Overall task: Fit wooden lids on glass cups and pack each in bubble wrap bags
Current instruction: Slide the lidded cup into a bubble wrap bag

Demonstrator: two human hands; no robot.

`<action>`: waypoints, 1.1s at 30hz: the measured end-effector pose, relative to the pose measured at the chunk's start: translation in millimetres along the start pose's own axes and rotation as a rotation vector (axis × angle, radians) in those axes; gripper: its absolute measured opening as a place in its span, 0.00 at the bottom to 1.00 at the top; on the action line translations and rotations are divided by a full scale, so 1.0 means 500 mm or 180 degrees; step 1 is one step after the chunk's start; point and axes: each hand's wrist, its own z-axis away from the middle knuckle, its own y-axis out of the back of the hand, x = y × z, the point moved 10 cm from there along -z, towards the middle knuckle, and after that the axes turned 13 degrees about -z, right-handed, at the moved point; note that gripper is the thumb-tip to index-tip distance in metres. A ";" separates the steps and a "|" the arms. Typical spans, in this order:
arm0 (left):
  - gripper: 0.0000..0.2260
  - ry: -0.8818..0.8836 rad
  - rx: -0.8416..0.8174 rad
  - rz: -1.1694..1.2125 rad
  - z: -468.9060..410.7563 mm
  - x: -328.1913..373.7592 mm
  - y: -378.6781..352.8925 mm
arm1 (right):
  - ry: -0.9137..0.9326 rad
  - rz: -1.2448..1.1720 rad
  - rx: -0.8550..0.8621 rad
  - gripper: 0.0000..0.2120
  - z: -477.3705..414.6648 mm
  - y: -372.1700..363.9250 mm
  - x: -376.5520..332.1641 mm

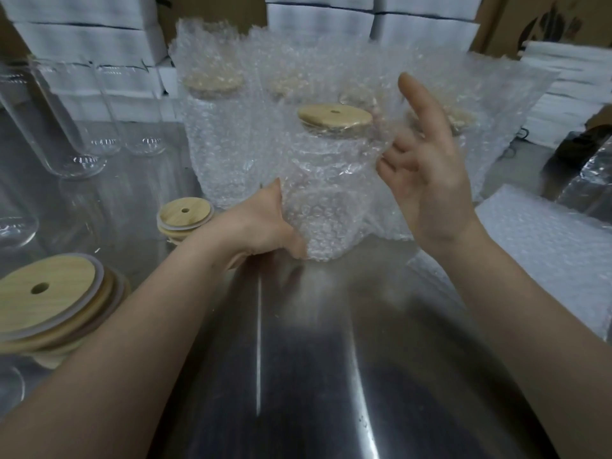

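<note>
- Your left hand grips the lower left side of a bubble wrap bag, fingers curled round it near its bottom.
- Your right hand is spread open at the bag's right side, palm facing the bag, index finger pointing up. The lower fingertips reach the bag's edge and the hand holds nothing.
- Inside the bag a glass cup stands upright, with a wooden lid seated on its rim and showing at the bag's open mouth.
- The bag's bottom is at the metal table, in the middle in front of you.
- Wrapped cups stand just behind it.
- Bare glasses stand at far left.
- Two stacks of lids lie on your left, a near stack and a farther stack.
- Flat bags are piled on your right.
</note>
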 end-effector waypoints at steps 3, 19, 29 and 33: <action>0.36 -0.0008 0.0102 0.0063 -0.002 0.002 0.005 | -0.0010 0.0114 0.0053 0.31 -0.001 0.005 0.006; 0.15 -0.1040 0.1626 0.2112 0.059 0.101 0.111 | 0.0882 0.0582 0.0999 0.18 0.021 0.026 -0.084; 0.03 -0.1059 0.1750 0.2403 0.061 0.098 0.129 | 0.0658 0.0228 0.1098 0.21 0.014 0.043 -0.074; 0.11 -0.1055 0.2107 0.2398 0.076 0.096 0.148 | 0.0466 0.0326 0.0964 0.18 0.009 0.031 -0.063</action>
